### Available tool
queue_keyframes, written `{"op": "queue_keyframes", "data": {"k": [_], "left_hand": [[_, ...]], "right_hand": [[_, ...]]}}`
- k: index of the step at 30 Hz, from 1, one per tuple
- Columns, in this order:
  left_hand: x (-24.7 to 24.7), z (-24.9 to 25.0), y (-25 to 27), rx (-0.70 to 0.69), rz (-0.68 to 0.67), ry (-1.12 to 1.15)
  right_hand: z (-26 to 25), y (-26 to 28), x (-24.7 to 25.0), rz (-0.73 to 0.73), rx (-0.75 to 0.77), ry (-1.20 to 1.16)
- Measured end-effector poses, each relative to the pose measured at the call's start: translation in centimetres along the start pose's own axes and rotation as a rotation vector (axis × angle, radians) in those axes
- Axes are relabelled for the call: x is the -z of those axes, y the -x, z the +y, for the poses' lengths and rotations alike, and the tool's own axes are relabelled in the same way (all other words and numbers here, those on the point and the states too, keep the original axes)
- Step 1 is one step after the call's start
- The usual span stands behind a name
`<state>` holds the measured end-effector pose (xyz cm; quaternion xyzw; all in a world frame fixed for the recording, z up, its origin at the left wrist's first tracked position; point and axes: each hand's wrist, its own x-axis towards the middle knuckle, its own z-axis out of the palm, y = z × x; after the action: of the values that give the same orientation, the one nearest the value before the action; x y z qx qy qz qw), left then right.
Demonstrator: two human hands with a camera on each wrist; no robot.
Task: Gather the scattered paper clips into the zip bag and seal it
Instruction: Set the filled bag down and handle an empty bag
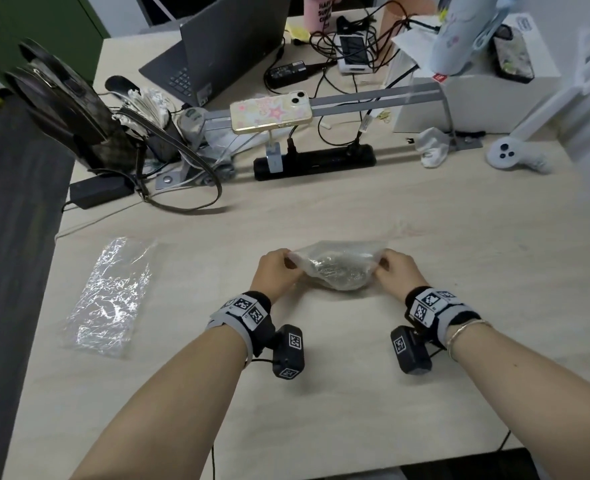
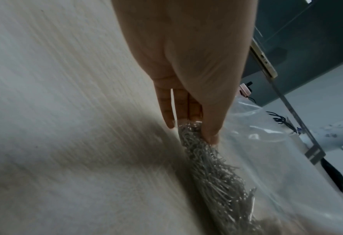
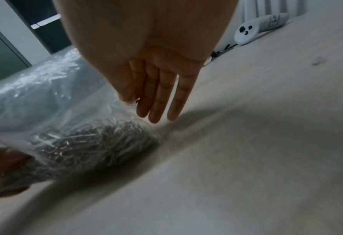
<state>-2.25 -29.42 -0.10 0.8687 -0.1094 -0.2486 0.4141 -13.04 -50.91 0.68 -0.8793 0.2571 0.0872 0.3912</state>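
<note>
Zip bag point(image 1: 338, 268) lies mid-bench, toward the near edge, clips point(image 1: 335, 271) heaped inside. Left hand point(image 1: 276, 271) pinches its left end, right hand point(image 1: 395, 271) its right end; each grip takes film only, other fingers straight. Judged: film thin, limp, slippery; clip mass fairly heavy and loose, likely to shift and sag. Best hold is the mouth strip, at both corners. Whether the seal is shut cannot be told.

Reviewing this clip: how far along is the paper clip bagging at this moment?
Gathering looks done: the paper clips sit heaped inside the zip bag, none visible loose on the table. In hand: left hand and right hand pinch the bag's two ends. Left: the seal, which can't be confirmed shut.
</note>
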Motion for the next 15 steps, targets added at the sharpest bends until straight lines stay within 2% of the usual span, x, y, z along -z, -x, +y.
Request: {"op": "queue_keyframes", "data": {"k": [5,7,10,12,15], "left_hand": [[1.2,0.7,0.7,0.052,-0.014,0.218],[1.4,0.4,1.0,0.074,-0.018,0.238],[1.3,-0.9,1.4,0.127,-0.007,0.041],[1.1,-2.3,1.5,0.153,-0.013,-0.135],[0.9,-3.6,1.5,0.163,-0.029,-0.208]], "right_hand": [[-1.5,-0.6,0.4,-0.088,-0.088,-0.079],[-1.8,-0.7,0.0,-0.095,-0.102,-0.08],[-2.1,-0.4,-1.1,-0.142,-0.124,0.001],[-1.6,-0.3,-1.9,-0.172,-0.186,-0.032],[-1.0,0.0,-2.0,-0.168,-0.219,-0.004]]}}
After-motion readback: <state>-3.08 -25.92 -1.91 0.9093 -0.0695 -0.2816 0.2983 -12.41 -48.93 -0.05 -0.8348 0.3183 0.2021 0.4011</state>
